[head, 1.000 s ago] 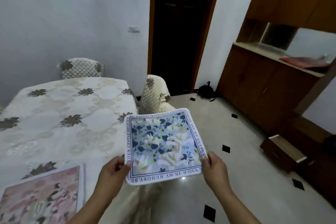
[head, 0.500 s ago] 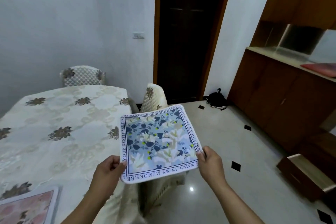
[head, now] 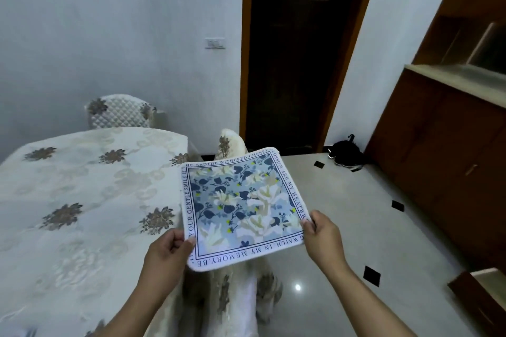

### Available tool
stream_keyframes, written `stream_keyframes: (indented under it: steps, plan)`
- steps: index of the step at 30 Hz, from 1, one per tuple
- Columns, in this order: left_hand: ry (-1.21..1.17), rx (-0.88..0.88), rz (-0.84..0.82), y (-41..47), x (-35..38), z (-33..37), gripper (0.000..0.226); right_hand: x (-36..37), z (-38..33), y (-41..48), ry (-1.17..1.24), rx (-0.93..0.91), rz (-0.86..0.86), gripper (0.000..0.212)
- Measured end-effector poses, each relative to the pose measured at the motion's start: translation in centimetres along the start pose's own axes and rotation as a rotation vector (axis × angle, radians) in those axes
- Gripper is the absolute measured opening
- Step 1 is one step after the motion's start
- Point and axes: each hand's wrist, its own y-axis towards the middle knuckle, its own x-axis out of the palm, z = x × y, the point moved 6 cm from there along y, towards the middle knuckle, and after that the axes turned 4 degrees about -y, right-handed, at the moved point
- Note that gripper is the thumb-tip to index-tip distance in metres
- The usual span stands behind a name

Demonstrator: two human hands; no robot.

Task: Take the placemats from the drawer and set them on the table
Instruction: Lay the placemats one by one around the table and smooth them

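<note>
**Placemat held in the air beside the counter**

Forearms come up from the lower edge of the view. The left hand pinches the near left corner of the placemat, thumb on top. The right hand pinches its near right corner in the same way, so each grip is closed on the cloth. The placemat is square, blue and white with flowers and a border of printed words. It is held almost flat above the floor, just past the right edge of the counter, not resting on it. The counter carries a cream tablecloth with brown flowers. Under the placemat stands a covered chair. Further away a second chair stands behind the counter, near the wall. A dark door and a wooden cabinet are at the back and right.
</note>
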Motion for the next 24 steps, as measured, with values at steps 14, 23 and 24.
stream_keyframes:
  steps: [14, 23, 24]
  plan:
    - [-0.040, -0.055, 0.545, 4.6, 10.0, 2.8, 0.021, 7.0, -3.4, 24.5, 0.021, -0.416, -0.421, 0.023]
    - [-0.070, -0.082, 0.860, 10.0, 4.7, -0.6, 0.023, 19.4, -14.6, 30.3, 0.018, -0.693, -0.626, 0.018]
    - [-0.062, -0.088, 0.878, 10.9, 4.3, -1.2, 0.023, 20.4, -15.6, 30.7, 0.028, -0.722, -0.634, 0.017]
